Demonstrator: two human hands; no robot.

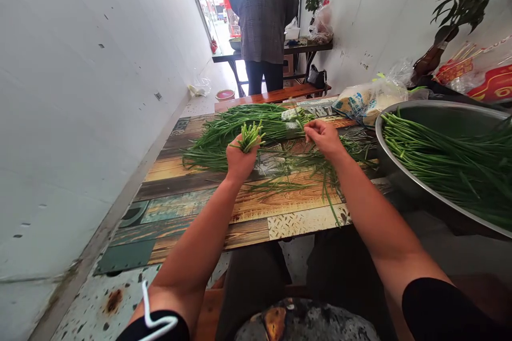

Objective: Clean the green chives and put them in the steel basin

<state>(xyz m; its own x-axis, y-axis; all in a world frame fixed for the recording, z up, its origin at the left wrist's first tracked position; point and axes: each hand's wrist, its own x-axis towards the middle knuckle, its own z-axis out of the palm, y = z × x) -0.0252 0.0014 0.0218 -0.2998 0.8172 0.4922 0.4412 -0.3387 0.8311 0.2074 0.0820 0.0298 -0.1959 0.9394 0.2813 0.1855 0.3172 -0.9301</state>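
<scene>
A small bunch of garlic chives (251, 136) is wrapped in my left hand (240, 161), its pale cut ends pointing up. To the right, my right hand (326, 141) is closed in a pinch beside the stem ends of larger chive bundles (248, 118). Whatever lies between its fingertips is too small to make out. White bands (291, 115) circle those bundles, whose green leaves spread left across the patterned table (192, 202). Loose chive scraps (280, 184) are scattered below and between my hands, some hanging toward the near edge.
A large metal bowl (426, 186) with many chives (444, 157) stands at the right. Behind it are plastic bags (370, 100), a potted plant (444, 32) and red packaging (492, 82). A person (264, 16) stands beyond the bench (264, 97); a white wall (80, 90) runs along the left.
</scene>
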